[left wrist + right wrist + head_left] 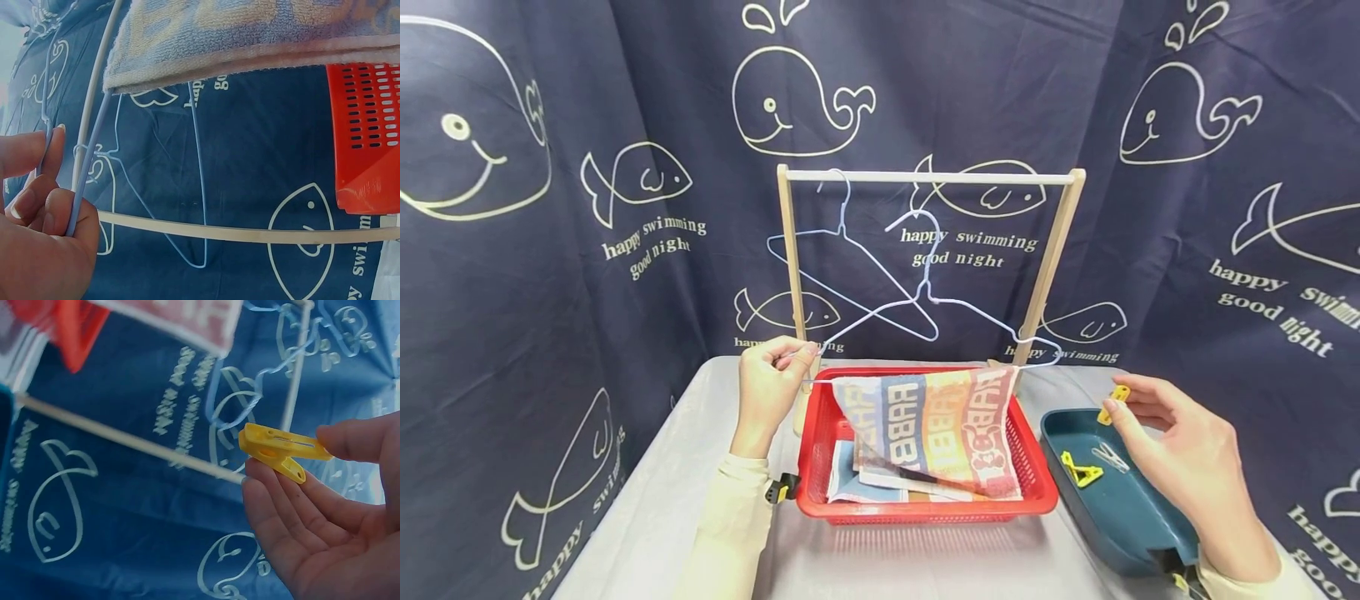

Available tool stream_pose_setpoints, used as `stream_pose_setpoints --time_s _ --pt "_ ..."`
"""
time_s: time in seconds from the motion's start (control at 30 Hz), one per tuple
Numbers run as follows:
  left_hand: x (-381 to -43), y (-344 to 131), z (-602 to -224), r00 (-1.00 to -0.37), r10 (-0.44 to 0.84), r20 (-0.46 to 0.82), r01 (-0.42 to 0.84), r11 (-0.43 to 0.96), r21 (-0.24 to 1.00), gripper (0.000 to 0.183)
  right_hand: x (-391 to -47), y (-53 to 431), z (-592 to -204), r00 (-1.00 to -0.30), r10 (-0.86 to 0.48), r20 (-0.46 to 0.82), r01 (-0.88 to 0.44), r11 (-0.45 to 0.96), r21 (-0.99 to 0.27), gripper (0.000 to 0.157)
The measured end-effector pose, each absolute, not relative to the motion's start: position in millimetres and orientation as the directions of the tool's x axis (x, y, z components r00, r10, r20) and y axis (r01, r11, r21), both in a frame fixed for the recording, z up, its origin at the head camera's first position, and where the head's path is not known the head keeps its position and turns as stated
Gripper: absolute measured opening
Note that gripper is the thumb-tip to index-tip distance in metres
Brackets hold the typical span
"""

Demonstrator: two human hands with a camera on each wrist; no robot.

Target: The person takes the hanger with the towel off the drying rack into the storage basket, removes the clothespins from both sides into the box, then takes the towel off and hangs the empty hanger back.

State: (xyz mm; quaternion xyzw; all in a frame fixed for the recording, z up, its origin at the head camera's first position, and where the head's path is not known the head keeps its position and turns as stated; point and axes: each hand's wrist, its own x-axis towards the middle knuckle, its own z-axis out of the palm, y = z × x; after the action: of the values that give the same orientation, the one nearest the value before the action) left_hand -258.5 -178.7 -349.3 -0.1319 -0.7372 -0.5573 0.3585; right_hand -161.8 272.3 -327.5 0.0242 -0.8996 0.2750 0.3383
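Note:
My left hand [772,386] grips one end of a light blue wire hanger [880,310], its fingers curled round the wire. Over the hanger's lower bar drapes a striped, lettered towel [942,425], hanging above a red basket [1042,487]. My right hand [1187,458] pinches a yellow clothespin [1115,405] between thumb and fingers, above a dark teal tray [1120,533]. In the right wrist view the clothespin [281,449] lies apart from the hanger's free end [219,419]. The towel [250,44] shows close up in the left wrist view.
Behind the basket stands a rack with a white rail [970,177] and wooden posts; a second blue hanger [808,271] hangs on its left. Another yellow clothespin [1081,469] and a pale clip [1109,457] lie in the tray. More folded cloth [850,479] sits in the basket.

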Motion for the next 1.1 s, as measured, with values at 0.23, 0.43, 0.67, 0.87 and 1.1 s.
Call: stream_pose_setpoints --time_s 0.23,0.43,0.67,0.87,1.1 --pt "-256 -174 -348 -0.728 -0.232 0.645 0.556 0.349 0.754 0.006 -183 298 -348 -0.785 0.182 0.591 -0.168 0.857 -0.487 0.036" --pt "-238 -166 -333 -0.730 -0.230 0.643 0.559 0.339 0.756 0.006 -198 314 -363 -0.826 0.188 0.532 -0.110 0.871 -0.478 0.039" --pt "-230 -163 -324 -0.721 -0.221 0.657 0.574 0.342 0.744 0.007 -211 321 -374 -0.869 0.153 0.470 -0.066 0.906 -0.417 0.039" --pt "-232 -163 -324 -0.719 -0.218 0.660 0.576 0.345 0.741 0.009 -221 325 -379 -0.897 0.139 0.419 -0.055 0.907 -0.417 0.040" --pt "-232 -164 -323 -0.719 -0.215 0.661 0.582 0.332 0.742 0.007 -228 331 -390 -0.917 0.109 0.383 -0.053 0.920 -0.389 0.039"
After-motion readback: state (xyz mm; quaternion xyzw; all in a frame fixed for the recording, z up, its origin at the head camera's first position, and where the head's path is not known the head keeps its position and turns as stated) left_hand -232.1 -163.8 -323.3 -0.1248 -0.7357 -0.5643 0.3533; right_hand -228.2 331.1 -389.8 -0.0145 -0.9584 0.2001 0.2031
